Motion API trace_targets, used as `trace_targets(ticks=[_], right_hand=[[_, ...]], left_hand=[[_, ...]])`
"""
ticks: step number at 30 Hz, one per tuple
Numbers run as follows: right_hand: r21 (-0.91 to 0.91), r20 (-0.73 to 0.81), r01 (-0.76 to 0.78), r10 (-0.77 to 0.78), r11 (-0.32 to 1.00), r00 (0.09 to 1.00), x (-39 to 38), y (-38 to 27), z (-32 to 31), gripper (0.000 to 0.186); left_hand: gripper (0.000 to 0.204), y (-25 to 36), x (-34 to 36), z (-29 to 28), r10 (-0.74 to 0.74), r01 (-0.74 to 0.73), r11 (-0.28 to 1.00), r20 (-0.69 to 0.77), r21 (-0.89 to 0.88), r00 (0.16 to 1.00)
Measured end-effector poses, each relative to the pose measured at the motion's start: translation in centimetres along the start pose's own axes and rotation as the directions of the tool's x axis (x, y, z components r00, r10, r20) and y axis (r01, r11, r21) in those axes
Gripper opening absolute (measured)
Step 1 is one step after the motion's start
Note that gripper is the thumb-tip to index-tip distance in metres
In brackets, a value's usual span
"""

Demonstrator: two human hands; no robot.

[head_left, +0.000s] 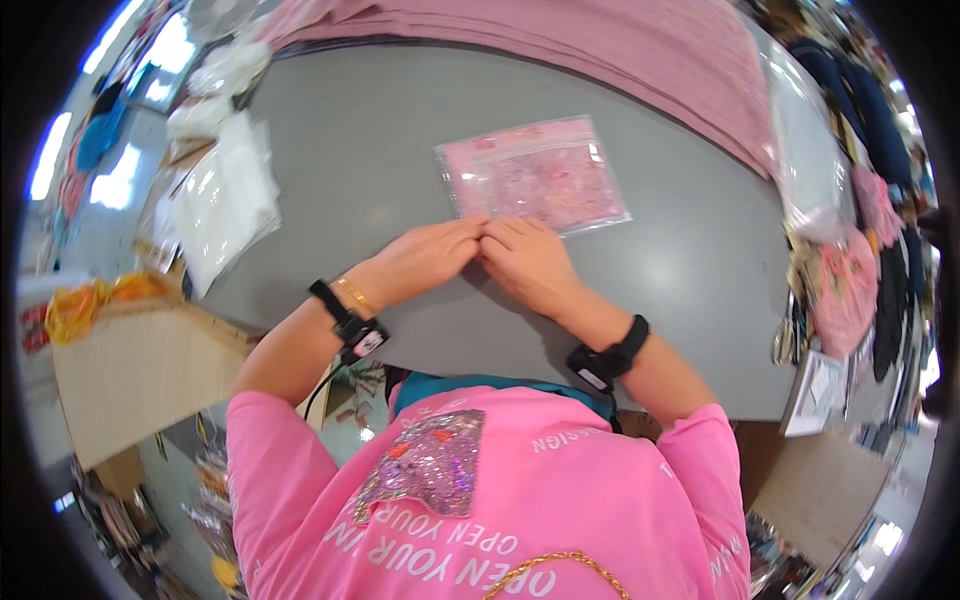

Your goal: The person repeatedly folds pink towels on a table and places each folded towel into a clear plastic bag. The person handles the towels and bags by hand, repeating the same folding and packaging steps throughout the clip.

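A flat clear plastic bag [541,178] lies on the grey table, with folded pink patterned cloth inside it. My left hand [428,260] is at the bag's near left edge, its fingers pressed together. My right hand [528,264] meets it there, fingers bent down at the same edge. The fingertips of both hands touch each other and seem to pinch the bag's rim, though the exact grip is hidden beneath them. The rest of the bag stretches away from me, slightly tilted to the right.
A long spread of pink cloth [600,45] covers the table's far side. Clear plastic bags [228,205] lie at the left edge, with more plastic [808,150] at the right. Scissors [789,330] and a pink bag [845,290] hang at the right edge. A wooden board [145,370] stands at left.
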State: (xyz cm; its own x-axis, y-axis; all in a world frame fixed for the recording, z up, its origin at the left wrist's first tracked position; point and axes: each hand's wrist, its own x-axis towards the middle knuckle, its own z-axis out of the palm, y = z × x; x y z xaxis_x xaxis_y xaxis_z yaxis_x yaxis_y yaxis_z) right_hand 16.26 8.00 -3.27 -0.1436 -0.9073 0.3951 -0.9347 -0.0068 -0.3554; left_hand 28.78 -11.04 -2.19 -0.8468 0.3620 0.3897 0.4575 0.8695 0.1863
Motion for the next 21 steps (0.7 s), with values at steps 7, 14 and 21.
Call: trace_targets(ticks=[7, 14, 21], right_hand=[[-0.138, 0.240, 0.109, -0.073, 0.984, 0.968, -1.8, 4.8, -4.0, 0.018], [-0.362, 0.352, 0.223, -0.089, 0.905, 0.932, -3.7, 7.5, -12.6, 0.018], [-0.036, 0.158, 0.459, -0.448, 0.888, 0.880, 2.8, -4.1, -11.9, 0.025]], left_hand=[[0.023, 1.8, 0.0, 1.7, -0.071, 0.072, 0.997, 0.088, -0.003, 0.994], [0.033, 5.7, -3.3, -0.6, -0.183, 0.184, 0.974, 0.022, -0.131, 0.983], [0.045, 9.6, -4.9, -6.5, -0.618, 0.485, 0.730, -0.161, -0.481, 0.770]])
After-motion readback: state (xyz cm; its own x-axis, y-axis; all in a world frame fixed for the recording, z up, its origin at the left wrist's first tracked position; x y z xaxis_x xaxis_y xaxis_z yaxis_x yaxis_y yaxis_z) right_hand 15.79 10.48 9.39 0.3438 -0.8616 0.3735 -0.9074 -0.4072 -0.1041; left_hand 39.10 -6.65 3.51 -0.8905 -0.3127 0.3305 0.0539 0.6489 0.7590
